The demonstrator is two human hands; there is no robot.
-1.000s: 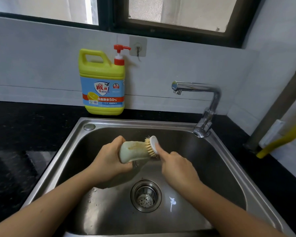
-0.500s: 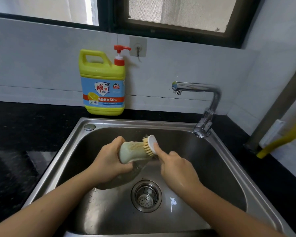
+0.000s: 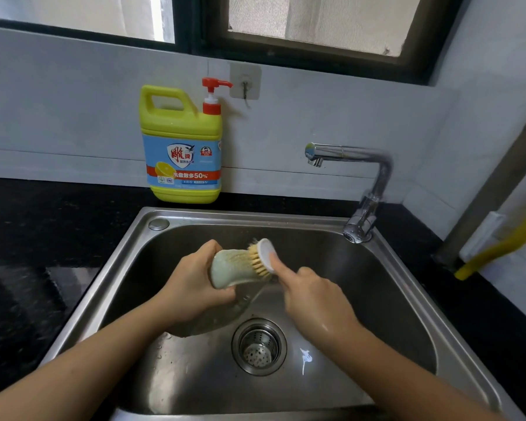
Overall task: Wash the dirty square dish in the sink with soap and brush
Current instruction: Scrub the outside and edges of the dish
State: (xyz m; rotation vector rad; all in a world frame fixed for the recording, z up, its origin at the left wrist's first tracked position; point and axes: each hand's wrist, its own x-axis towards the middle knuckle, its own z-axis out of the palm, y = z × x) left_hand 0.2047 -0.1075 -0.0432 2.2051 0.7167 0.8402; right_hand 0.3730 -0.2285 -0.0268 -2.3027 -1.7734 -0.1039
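Home kitchen: steel sink (image 3: 407, 278) set in black stone desk (image 3: 43, 226), chrome faucet (image 3: 374, 183), dish-soap jug (image 3: 181, 147), tiled wall, window.

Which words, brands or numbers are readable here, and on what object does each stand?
"雕牌": logo on the label of the detergent bottle.
"洗盘数多50%": red band of the same label.
Other small print on the label: too blurred to read.
No other text is visible.
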